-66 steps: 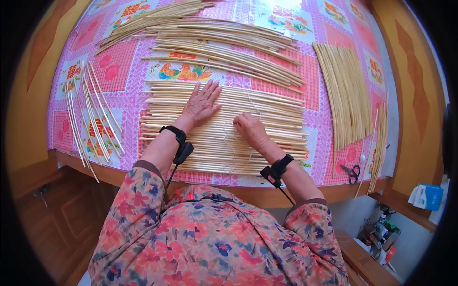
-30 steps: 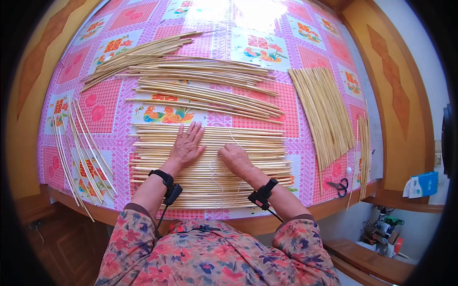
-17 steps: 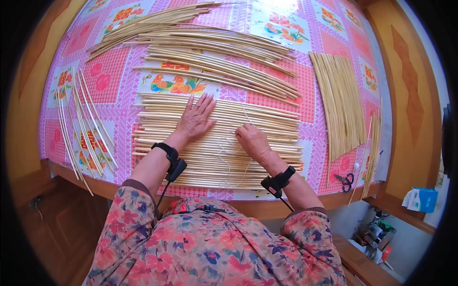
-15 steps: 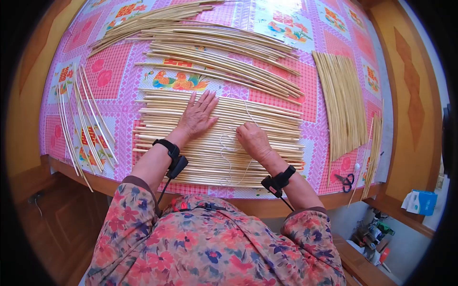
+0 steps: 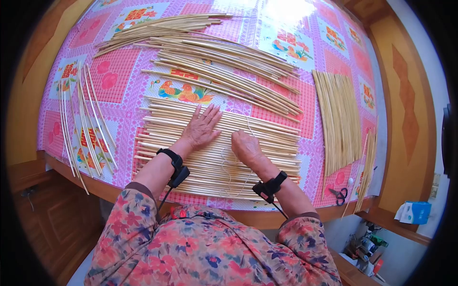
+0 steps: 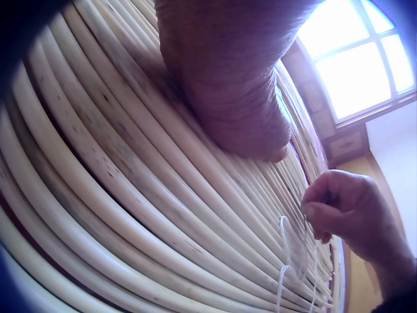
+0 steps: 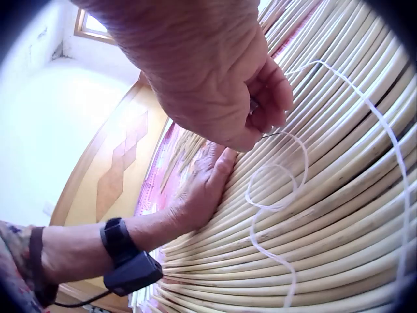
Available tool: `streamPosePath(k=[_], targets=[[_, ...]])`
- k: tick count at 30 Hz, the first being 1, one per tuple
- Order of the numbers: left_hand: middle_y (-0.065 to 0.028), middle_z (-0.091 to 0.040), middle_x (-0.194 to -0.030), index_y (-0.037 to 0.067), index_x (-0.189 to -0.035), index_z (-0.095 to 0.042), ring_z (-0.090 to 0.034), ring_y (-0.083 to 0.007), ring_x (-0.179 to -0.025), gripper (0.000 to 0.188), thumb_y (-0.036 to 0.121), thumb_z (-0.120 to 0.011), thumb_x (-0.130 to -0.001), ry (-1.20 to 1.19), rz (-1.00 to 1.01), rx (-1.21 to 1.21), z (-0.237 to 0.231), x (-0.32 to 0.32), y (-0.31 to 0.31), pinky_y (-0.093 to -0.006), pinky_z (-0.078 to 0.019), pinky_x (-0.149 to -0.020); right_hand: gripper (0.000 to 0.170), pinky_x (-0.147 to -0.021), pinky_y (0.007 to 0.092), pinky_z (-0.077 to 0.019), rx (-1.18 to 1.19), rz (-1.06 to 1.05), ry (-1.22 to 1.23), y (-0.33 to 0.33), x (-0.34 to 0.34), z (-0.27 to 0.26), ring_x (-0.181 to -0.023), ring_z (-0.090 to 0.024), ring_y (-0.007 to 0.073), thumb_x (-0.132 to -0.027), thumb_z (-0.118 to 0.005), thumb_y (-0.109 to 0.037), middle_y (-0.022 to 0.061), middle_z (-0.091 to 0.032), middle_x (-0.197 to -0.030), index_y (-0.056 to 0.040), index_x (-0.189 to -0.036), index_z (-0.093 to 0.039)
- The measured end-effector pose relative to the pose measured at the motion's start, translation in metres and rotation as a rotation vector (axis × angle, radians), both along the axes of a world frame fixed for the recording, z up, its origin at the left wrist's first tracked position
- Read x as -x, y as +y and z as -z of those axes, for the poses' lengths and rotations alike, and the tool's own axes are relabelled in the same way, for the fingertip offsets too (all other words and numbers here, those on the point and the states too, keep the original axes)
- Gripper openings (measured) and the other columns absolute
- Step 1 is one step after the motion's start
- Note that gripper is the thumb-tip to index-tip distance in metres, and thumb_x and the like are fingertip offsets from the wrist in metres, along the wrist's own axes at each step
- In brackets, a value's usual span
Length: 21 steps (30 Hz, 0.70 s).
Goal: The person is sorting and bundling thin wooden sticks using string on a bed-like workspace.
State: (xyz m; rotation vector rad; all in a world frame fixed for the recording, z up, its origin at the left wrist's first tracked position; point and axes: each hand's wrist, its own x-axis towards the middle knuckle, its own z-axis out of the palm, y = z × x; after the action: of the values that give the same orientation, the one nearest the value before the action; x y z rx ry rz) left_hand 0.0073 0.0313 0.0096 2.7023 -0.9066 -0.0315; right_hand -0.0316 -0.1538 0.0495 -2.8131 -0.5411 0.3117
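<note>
Pale, peeled stalks lie side by side as a flat mat in front of the person. The left hand rests flat on the mat, left of its middle, with fingers spread toward the far edge. Just right of it, the right hand is curled close over the stalks. Its fingertips pinch a thin, dark needle, mostly hidden by the fingers. From there a white thread loops loosely across the mat. In the left wrist view, the right hand's thumb and forefinger meet above the stalks.
More stalks lie in loose rows beyond the mat. Thin white sticks are at the left, a dense stalk panel at the right. Scissors lie by the front right edge of the pink patterned tablecloth.
The head view has shifted up and down. The left hand keeps its place on the mat. The right hand has turned, its fingers tucked lower toward the stalks than half a second ago.
</note>
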Motion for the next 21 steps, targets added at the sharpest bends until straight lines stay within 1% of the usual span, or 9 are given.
streamPosePath(k=[2,4,6,8,9,10,12,14,21], targets=[[-0.0094,-0.024,-0.140,0.007,-0.132,-0.029,-0.016,-0.0224,-0.131,0.059,0.041,-0.040,-0.085,-0.005,0.006,-0.032,0.001,0.001,0.001,-0.0462,-0.0052,-0.106,0.008,-0.056,0.0401,-0.0481,-0.043,-0.045,-0.069,0.001,0.002,0.005,-0.066,-0.059,0.0301,-0.076,-0.051,-0.012,0.0134,-0.056,-0.074,-0.0046,-0.074,-0.052],[-0.0096,-0.025,-0.139,0.007,-0.132,-0.029,-0.017,-0.0225,-0.131,0.059,0.041,-0.040,-0.085,0.011,0.003,-0.027,0.000,0.000,0.000,-0.0461,-0.0050,-0.106,0.010,-0.056,0.0403,-0.0479,0.028,-0.067,0.001,0.002,0.002,0.008,-0.066,-0.059,0.0296,-0.076,-0.052,-0.014,0.0129,-0.055,-0.073,-0.0041,-0.073,-0.051],[-0.0097,-0.024,-0.140,0.007,-0.132,-0.029,-0.016,-0.0226,-0.131,0.059,0.041,-0.040,-0.085,-0.003,0.000,-0.023,0.000,0.000,0.000,-0.0460,-0.0047,-0.106,0.012,-0.057,0.0401,-0.0478,0.022,-0.050,0.010,-0.001,-0.001,0.006,-0.069,-0.059,0.0289,-0.076,-0.054,-0.017,0.0116,-0.056,-0.075,-0.0053,-0.075,-0.053],[-0.0098,-0.024,-0.140,0.007,-0.132,-0.029,-0.016,-0.0226,-0.132,0.059,0.041,-0.040,-0.085,-0.007,0.002,-0.036,0.000,0.001,0.000,-0.0457,-0.0044,-0.106,0.008,-0.060,0.0421,-0.0479,-0.097,-0.024,0.073,-0.009,-0.002,-0.001,-0.070,-0.059,0.0315,-0.076,-0.054,-0.014,0.0136,-0.056,-0.077,-0.0056,-0.077,-0.054],[-0.0100,-0.023,-0.140,0.007,-0.132,-0.029,-0.016,-0.0225,-0.132,0.059,0.040,-0.040,-0.085,0.016,0.003,-0.034,0.001,0.000,0.000,-0.0457,-0.0043,-0.106,0.010,-0.062,0.0411,-0.0482,-0.108,0.042,0.097,-0.010,-0.007,-0.007,-0.072,-0.059,0.0314,-0.077,-0.054,-0.016,0.0124,-0.057,-0.079,-0.0062,-0.076,-0.055],[-0.0100,-0.023,-0.140,0.007,-0.132,-0.029,-0.016,-0.0225,-0.132,0.059,0.040,-0.040,-0.085,0.014,0.005,-0.032,0.002,0.000,-0.001,-0.0457,-0.0043,-0.106,0.008,-0.063,0.0400,-0.0476,-0.183,0.070,0.039,-0.015,-0.013,-0.012,-0.071,-0.058,0.0302,-0.077,-0.053,-0.015,0.0110,-0.056,-0.076,-0.0071,-0.076,-0.055],[-0.0101,-0.023,-0.140,0.007,-0.133,-0.029,-0.015,-0.0227,-0.132,0.059,0.040,-0.039,-0.085,0.022,0.006,-0.031,0.002,0.000,0.000,-0.0458,-0.0040,-0.106,0.004,-0.063,0.0385,-0.0469,-0.165,0.037,-0.125,-0.027,-0.033,-0.023,-0.071,-0.057,0.0283,-0.077,-0.053,-0.012,0.0104,-0.054,-0.073,-0.0086,-0.076,-0.056],[-0.0102,-0.023,-0.140,0.007,-0.133,-0.029,-0.015,-0.0229,-0.132,0.059,0.040,-0.039,-0.085,0.017,0.004,-0.036,0.001,0.000,0.000,-0.0459,-0.0040,-0.106,0.003,-0.064,0.0380,-0.0461,-0.141,0.023,-0.331,-0.044,-0.057,-0.015,-0.073,-0.055,0.0268,-0.075,-0.053,-0.010,0.0095,-0.053,-0.072,-0.0095,-0.077,-0.056],[-0.0113,-0.024,-0.139,0.005,-0.132,-0.029,-0.017,-0.0242,-0.131,0.059,0.039,-0.042,-0.084,0.048,0.013,0.001,0.000,0.000,-0.001,-0.0457,-0.0044,-0.107,0.008,-0.068,0.0372,-0.0449,0.010,0.114,-0.408,-0.083,-0.122,-0.009,-0.078,-0.054,0.0269,-0.075,-0.051,-0.008,0.0091,-0.055,-0.078,-0.0092,-0.081,-0.056]])
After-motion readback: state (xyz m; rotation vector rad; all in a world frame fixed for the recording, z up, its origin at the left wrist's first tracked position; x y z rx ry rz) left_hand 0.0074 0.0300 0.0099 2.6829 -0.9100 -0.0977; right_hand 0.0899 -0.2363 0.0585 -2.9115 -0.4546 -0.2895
